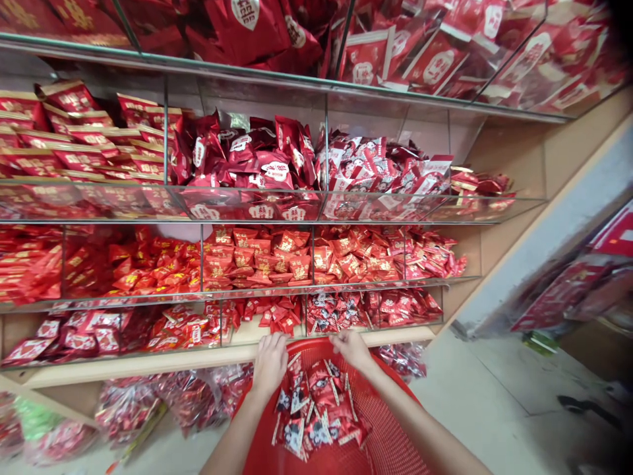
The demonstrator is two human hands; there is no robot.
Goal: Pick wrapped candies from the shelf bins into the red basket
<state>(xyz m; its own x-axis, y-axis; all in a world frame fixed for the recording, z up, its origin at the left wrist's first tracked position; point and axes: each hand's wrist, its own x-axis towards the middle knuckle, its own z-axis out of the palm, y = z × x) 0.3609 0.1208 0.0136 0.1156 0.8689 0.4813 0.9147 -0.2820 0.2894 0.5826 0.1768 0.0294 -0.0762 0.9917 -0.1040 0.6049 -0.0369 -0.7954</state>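
A red plastic basket [386, 435] sits low in front of me, tipped against the wooden edge of the lowest shelf [198, 359]. A pile of small red candy packets [316, 412] lies inside it. My left hand [270, 363] rests on the basket's far rim, fingers curled over the edge and gripping it. At the rim's right side my right hand [352, 348] also closes on the edge, next to the packets. Both forearms reach in from the bottom of the view.
Glass-fronted shelf bins [257, 204] hold several kinds of red wrapped sweets, rising in tiers above the basket. Clear bags of candy [148, 406] lie on the floor under the lowest shelf. A grey tiled floor [494, 402] and another display [583, 277] are to the right.
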